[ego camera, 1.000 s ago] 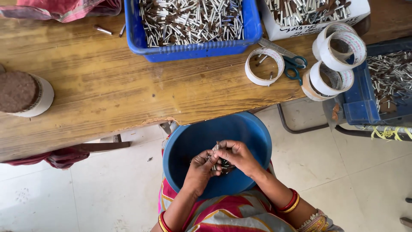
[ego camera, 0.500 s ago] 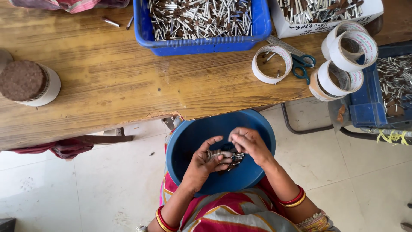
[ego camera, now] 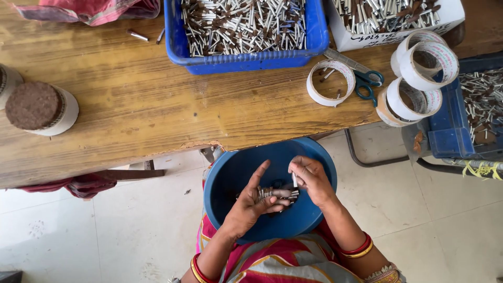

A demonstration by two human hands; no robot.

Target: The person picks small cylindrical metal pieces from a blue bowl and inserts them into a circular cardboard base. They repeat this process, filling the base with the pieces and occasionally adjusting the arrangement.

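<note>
A round blue bowl [ego camera: 236, 173] rests in my lap below the table edge. Over it, my left hand [ego camera: 251, 207] cradles a small bundle of thin metal sticks with dark tips [ego camera: 275, 194], its forefinger pointing up. My right hand [ego camera: 312, 178] is just to the right of the bundle and pinches a single stick [ego camera: 294, 180] between thumb and fingers. Red and gold bangles sit on both wrists.
A wooden table [ego camera: 141, 105] carries a blue crate [ego camera: 246, 57] and a white box [ego camera: 387, 36] full of the same sticks, several tape rolls [ego camera: 424, 57], teal-handled scissors [ego camera: 367, 81], and a white pot with a brown top [ego camera: 42, 107]. Another blue crate [ego camera: 461, 126] stands at right.
My hands have drawn apart a little. The left forefinger has lifted, and the right hand now holds one stick clear of the bundle.
</note>
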